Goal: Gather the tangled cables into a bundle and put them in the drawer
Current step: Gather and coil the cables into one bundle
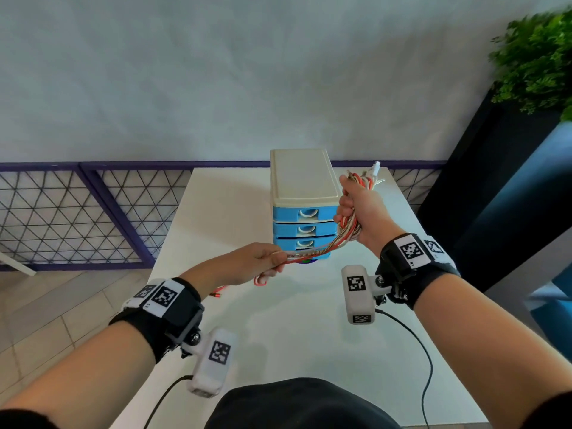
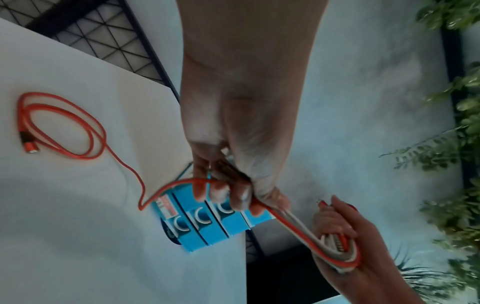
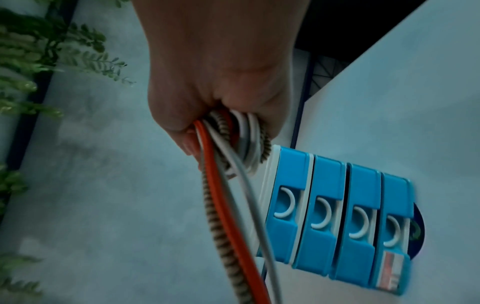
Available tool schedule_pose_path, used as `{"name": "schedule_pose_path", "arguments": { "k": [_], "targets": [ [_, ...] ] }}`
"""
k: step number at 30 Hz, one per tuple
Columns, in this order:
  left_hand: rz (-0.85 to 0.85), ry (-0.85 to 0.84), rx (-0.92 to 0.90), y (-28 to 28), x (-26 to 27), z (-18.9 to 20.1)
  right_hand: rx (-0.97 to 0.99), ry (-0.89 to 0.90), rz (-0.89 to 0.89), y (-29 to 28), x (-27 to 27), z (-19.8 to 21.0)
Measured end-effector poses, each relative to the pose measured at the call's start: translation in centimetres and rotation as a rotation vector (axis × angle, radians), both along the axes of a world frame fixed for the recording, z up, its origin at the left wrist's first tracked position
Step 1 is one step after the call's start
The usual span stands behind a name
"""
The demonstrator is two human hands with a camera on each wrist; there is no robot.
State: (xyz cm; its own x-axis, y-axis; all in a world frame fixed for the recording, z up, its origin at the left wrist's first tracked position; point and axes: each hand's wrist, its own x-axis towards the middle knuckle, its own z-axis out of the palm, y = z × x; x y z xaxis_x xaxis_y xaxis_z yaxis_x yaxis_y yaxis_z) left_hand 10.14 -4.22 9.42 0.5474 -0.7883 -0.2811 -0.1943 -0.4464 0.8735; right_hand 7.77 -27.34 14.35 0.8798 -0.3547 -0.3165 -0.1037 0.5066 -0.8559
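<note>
I stood at a smooth white table (image 1: 223, 212) against a pale grey wall, a purple-framed wire lattice behind it and leafy green plants off to my right. On the table sat a small plastic drawer unit with a cream lid and four blue drawers (image 1: 305, 218), all of them shut, each with a white half-ring pull. My right hand (image 1: 359, 209) was fisted round the folded loops of the cables (image 1: 312, 250): a smooth orange one, white and grey ones, and one in a striped braided sleeve, their plugs sticking out above my fist. My left hand (image 1: 257, 258) pinched the same strands further along, held taut in front of the drawers. The orange cable's tail (image 2: 62, 127) lay in a loose coil on the table. I judged I was mid-gather: that tail needed winding in, then one hand freed to pull a drawer open.
</note>
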Motion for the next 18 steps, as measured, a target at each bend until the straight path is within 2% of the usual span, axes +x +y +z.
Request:
{"name": "schedule_pose_path", "arguments": {
  "k": [2,5,7,9,12,14,18],
  "targets": [
    [0.008,-0.163,0.059,-0.1,0.4,-0.1,-0.177,0.017,0.077,0.2,-0.2,0.0],
    [-0.019,-0.542,0.168,-0.6,1.3,0.5,-0.499,0.048,0.24,0.9,-0.7,0.3],
    [-0.041,-0.798,0.204,-0.9,1.8,1.4,-0.584,0.042,0.363,1.4,-0.9,0.4],
    [-0.051,-0.976,0.213,-1.4,2.1,2.6,-0.61,0.05,0.477,1.9,-1.0,0.3],
    [-0.03,-1.132,0.199,-2.1,2.1,4.2,-0.641,0.06,0.566,2.4,-1.0,0.1],
    [-0.033,-1.143,0.191,-2.3,2.2,4.8,-0.604,0.061,0.614,2.6,-1.2,0.1],
    [-0.042,-1.082,0.143,-2.6,2.4,5.1,-0.26,-0.013,0.726,3.5,-2.0,0.3]
  ]
}}
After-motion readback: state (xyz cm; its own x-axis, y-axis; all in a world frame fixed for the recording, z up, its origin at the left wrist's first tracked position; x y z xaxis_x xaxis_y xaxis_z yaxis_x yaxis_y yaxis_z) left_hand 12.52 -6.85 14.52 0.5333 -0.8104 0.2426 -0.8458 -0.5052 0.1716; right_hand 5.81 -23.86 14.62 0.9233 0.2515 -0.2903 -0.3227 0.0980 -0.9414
